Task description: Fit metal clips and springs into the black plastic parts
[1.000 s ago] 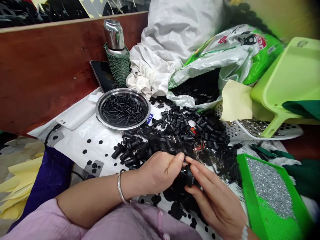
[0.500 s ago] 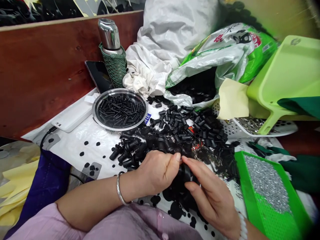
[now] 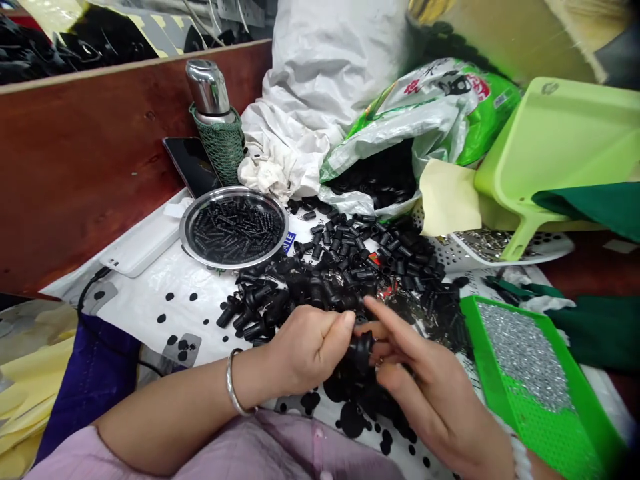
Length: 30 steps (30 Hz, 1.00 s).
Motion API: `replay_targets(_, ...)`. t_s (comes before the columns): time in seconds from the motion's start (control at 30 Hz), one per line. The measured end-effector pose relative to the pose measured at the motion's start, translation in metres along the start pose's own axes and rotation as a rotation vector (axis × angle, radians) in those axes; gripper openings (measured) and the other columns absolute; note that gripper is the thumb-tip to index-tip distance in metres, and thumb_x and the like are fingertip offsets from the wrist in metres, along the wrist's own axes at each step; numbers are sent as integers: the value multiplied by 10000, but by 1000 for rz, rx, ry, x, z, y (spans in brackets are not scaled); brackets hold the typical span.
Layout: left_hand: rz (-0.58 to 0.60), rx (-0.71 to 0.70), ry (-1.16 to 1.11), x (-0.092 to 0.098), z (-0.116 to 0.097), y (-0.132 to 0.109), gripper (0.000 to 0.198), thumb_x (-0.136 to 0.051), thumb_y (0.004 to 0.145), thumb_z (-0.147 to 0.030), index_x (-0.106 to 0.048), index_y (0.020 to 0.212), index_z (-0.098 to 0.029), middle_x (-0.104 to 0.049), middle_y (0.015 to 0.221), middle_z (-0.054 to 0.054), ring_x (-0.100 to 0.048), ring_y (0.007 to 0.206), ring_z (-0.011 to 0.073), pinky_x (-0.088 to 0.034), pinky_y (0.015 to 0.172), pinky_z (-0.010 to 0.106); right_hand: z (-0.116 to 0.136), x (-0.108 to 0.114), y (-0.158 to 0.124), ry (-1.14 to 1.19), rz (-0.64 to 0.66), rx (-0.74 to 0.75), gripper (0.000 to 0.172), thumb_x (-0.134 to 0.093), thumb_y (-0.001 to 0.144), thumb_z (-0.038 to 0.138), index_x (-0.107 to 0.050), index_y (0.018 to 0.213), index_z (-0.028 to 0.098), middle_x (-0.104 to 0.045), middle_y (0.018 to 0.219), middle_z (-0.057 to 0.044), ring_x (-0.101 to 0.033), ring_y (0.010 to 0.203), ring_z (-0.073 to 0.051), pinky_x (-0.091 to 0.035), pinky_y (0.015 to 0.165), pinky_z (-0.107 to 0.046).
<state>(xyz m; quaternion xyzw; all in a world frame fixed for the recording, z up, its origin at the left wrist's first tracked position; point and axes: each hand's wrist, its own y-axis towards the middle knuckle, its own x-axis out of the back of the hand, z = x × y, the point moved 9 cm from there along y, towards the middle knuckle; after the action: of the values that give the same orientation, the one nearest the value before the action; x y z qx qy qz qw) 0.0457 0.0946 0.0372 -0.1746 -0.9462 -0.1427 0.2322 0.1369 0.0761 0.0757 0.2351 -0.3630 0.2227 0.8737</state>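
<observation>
My left hand (image 3: 313,350) is closed in a fist above the pile, with the thumb on top. From the thumb side of that fist sticks out a black plastic part (image 3: 364,348) with a wide ribbed end; the rest of it is hidden in the palm. Close to that end, my right hand (image 3: 425,380) has its index finger stretched and its thumb apart, the other fingers loosely bent. A tiny shiny spot shows by the right thumb, too small to make out. Below and beyond both hands spreads a heap of black plastic parts (image 3: 350,257).
A steel dish (image 3: 186,248) of black springs or screws stands left, near a flask (image 3: 207,87) and a phone (image 3: 187,163). At right are a green tray (image 3: 540,433) of small silvery pieces and a light-green dustpan (image 3: 575,133). An opened bag (image 3: 385,127) lies behind.
My right hand has opened wider and drawn a little right and down, exposing the black part's end. My left hand stays closed. The whole view has shifted slightly.
</observation>
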Motion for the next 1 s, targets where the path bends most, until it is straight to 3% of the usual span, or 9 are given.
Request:
replay_targets(0.07,53,145,-155,-5,11,-2,486,-206,945,-324,-342,505,-166,-340,440,-49,-328,415,65,-253,434,213,18,1,-6,-282,-4,229,613,-441,905,396,-239,1406,105,-629,1106,-164,-657,872,-215,-574,687,-304)
replay_targets(0.13,83,195,-206,-8,14,-4,491,-210,942,-346,-335,503,-167,-340,440,-48,-328,414,64,-250,427,213,26,-5,-13,-455,19,366,622,-465,906,297,-184,1423,96,-602,1162,-174,-617,990,-244,-557,766,-348)
replay_targets(0.3,37,73,-101,-5,0,-4,409,-233,924,-255,-288,526,-183,-300,455,-52,-284,418,72,-243,446,231,24,-9,-14,-405,-51,385,531,-410,930,217,-217,1407,87,-680,992,-130,-659,861,-193,-564,699,-284)
replay_targets(0.5,-168,-269,250,10,-25,-5,329,-281,876,-183,-371,560,-185,-403,475,-23,-325,440,102,-255,481,262,15,-7,-4,-122,-136,163,351,-394,934,361,-470,1214,164,-693,729,-29,-654,581,-137,-544,548,-210)
replay_targets(0.67,-157,-237,206,13,-17,3,350,-276,888,-203,-362,549,-185,-376,473,-30,-322,440,97,-253,479,255,-14,-25,6,272,64,-210,346,-325,951,387,-583,909,161,-604,523,33,-590,420,-94,-482,410,-163)
replay_targets(0.77,-40,-40,-38,8,-1,7,398,-231,923,-259,-330,545,-182,-328,473,-46,-309,437,80,-251,462,233,-5,-7,11,80,23,-55,475,-288,936,480,-538,1101,112,-651,659,-27,-604,493,-120,-507,454,-209)
replay_targets(0.83,11,108,-172,4,10,5,438,-211,936,-323,-328,540,-178,-322,464,-50,-308,433,74,-254,446,222,11,6,9,-170,-46,157,596,-350,906,511,-367,1306,70,-667,952,-135,-660,721,-183,-556,606,-278)
replay_targets(0.9,50,210,-249,-2,18,2,482,-197,939,-369,-338,522,-174,-335,451,-47,-313,426,71,-257,434,217,24,5,4,-376,-62,336,569,-443,904,395,-300,1354,77,-605,1136,-180,-630,945,-231,-549,750,-330)
replay_targets(1.0,50,191,-211,-6,18,0,475,-207,938,-353,-314,510,-176,-324,451,-45,-307,426,71,-246,444,228,28,-1,1,-428,-68,388,357,-432,924,271,-434,1235,94,-685,952,-122,-663,833,-191,-554,687,-287)
